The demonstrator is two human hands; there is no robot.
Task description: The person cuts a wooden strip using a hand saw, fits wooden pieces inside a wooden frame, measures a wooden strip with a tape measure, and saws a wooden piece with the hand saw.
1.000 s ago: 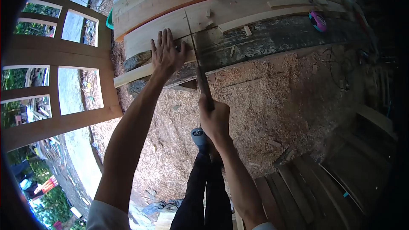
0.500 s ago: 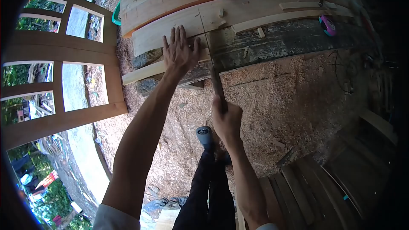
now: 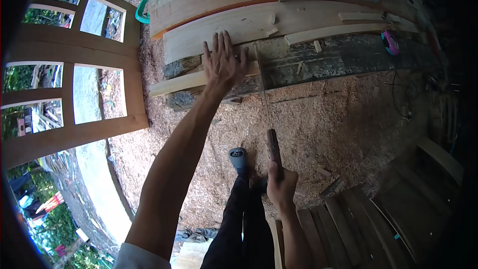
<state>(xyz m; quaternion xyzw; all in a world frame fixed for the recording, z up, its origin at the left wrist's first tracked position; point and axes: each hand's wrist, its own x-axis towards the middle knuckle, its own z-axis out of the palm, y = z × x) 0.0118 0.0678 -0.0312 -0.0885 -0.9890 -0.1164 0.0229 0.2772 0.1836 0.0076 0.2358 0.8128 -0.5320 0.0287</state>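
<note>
My right hand (image 3: 283, 187) is wrapped round the dark handle of a handsaw (image 3: 273, 144). Its thin blade runs up past the bench edge, the far end at the cut end of a pale wooden strip (image 3: 174, 84). My left hand (image 3: 224, 67) lies spread on that strip just left of the blade, fingers reaching over onto a wide pale board (image 3: 191, 40). Under the strip is a dark, weathered timber (image 3: 323, 57).
A slatted wooden frame (image 3: 132, 74) stands at left beside a green container (image 3: 143, 10). Small offcuts (image 3: 317, 46), a longer strip (image 3: 318, 35) and a pink-and-black tape measure (image 3: 390, 43) lie on the bench. Sawdust covers the ground (image 3: 318, 134); planks (image 3: 343, 224) lie at lower right.
My right hand has drawn the saw back toward my body, so more blade shows below the bench edge. My left hand stays on the strip; the view has shifted slightly.
</note>
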